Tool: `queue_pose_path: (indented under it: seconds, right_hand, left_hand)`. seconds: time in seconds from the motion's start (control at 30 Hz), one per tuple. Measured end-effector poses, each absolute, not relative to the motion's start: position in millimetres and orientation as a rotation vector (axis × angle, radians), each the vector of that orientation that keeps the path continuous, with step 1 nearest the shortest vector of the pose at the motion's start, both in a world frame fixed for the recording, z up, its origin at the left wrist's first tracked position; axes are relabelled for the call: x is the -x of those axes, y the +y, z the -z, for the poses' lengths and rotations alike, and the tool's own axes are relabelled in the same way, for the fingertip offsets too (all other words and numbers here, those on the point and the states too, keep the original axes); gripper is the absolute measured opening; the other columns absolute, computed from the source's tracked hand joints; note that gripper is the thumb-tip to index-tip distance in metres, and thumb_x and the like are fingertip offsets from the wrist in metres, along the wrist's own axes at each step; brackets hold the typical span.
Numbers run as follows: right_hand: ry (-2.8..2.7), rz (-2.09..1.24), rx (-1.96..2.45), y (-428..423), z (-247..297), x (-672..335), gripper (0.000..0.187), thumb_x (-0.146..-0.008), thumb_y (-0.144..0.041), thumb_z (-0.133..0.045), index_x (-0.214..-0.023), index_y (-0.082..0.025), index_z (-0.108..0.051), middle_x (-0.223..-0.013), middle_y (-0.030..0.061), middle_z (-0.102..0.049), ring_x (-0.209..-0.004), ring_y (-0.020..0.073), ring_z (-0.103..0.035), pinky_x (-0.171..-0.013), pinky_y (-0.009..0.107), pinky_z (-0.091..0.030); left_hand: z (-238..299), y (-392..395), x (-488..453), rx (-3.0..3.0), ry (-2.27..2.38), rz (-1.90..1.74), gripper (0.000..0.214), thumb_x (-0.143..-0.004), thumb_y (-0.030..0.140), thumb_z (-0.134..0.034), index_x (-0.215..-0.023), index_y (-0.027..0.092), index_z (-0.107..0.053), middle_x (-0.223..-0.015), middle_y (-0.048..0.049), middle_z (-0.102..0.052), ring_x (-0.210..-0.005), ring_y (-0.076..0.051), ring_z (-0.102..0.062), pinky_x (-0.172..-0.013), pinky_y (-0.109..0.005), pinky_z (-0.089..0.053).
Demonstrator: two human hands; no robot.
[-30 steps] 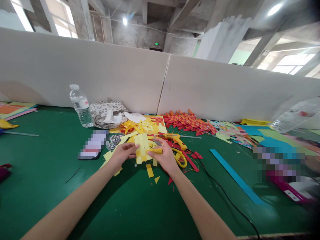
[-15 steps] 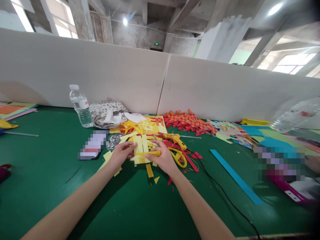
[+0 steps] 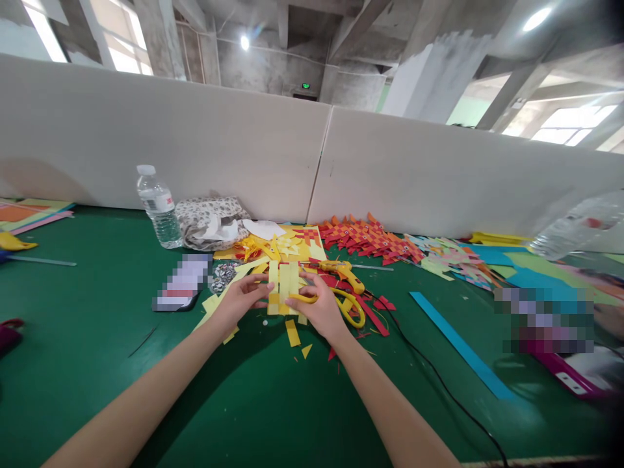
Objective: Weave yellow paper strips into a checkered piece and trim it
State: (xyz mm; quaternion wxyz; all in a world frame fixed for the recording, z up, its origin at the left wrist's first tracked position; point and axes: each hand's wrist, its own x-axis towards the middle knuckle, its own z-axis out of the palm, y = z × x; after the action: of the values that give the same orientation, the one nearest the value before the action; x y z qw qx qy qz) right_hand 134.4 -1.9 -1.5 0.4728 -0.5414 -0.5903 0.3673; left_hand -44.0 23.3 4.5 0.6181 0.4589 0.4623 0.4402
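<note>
Between my hands stands a piece of pale yellow paper strips (image 3: 288,279), side by side, with a darker yellow strip (image 3: 274,308) crossing them near the lower end. My left hand (image 3: 244,296) pinches its left edge between thumb and fingers. On the right edge, my right hand (image 3: 318,305) grips the same piece, the thumb lying on the front. The darker strip's free end (image 3: 305,298) bends out by my right thumb. Fingertips behind the paper are partly hidden. Yellow-handled scissors (image 3: 359,317) and a yellow glue gun (image 3: 348,274) lie just right of my right hand.
Woven red-orange paper fish (image 3: 365,237) are heaped behind. A phone (image 3: 182,283), a water bottle (image 3: 158,208) and a patterned cloth bag (image 3: 212,218) stand left. A black cord (image 3: 429,364) and a blue strip (image 3: 458,344) cross the right side. Paper scraps (image 3: 292,333) lie in front.
The strip piece has shifted slightly right and turned more upright. The darker strip, which lay across the front, now passes partly behind the pale strips. Both hands keep their hold.
</note>
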Motion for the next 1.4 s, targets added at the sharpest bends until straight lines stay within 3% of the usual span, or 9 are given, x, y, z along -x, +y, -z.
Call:
queue_pose_path:
  seconds: [0.23,0.47,0.9,1.4]
  right_hand:
    - [-1.411,-1.015,1.352,-3.1,-4.1,-134.9,0.053,-0.054,-0.032,-0.075,-0.100,-0.019,-0.055,-0.073,0.0013,-0.065,-0.070,0.0202,-0.064,-0.066,0.034,-0.051]
    - [-1.337,-1.119,1.276,-2.4,-5.9,-139.1,0.055,-0.055,-0.035,-0.075,-0.101,-0.018,-0.050,-0.082,0.0053,-0.068,-0.074,0.0220,-0.066,-0.068,0.036,-0.052]
    - [-1.346,-1.200,1.210,-2.8,-4.2,-140.5,0.061,-0.057,-0.021,-0.073,-0.110,-0.022,-0.043,-0.081,0.0029,-0.067,-0.073,0.0216,-0.066,-0.065,0.035,-0.052]
    - [-1.413,-1.148,1.249,-2.8,-3.1,-140.2,0.061,-0.057,-0.019,-0.071,-0.112,-0.022,-0.044,-0.083,0.0024,-0.065,-0.075,0.0201,-0.064,-0.065,0.033,-0.051]
  left_hand:
    - [8.1,24.9,43.3,-1.187,1.080,-0.910,0.036,-0.053,0.043,-0.075,-0.073,0.015,-0.062,-0.061,0.0021,-0.060,-0.055,-0.007,-0.055,-0.056,-0.018,-0.047]
    - [9.4,23.2,42.3,-1.259,0.972,-0.788,0.031,-0.055,0.039,-0.074,-0.071,0.015,-0.062,-0.063,-0.0011,-0.063,-0.052,-0.009,-0.054,-0.056,-0.022,-0.045]
    - [8.7,18.0,40.8,-1.346,0.960,-0.713,0.028,-0.057,0.033,-0.073,-0.075,0.017,-0.059,-0.060,0.0010,-0.063,-0.051,-0.009,-0.054,-0.051,-0.020,-0.039]
    - [11.7,18.7,40.2,-1.335,0.921,-0.685,0.035,-0.053,0.024,-0.076,-0.080,0.017,-0.055,-0.065,0.0016,-0.066,-0.059,-0.012,-0.061,-0.062,-0.025,-0.046]
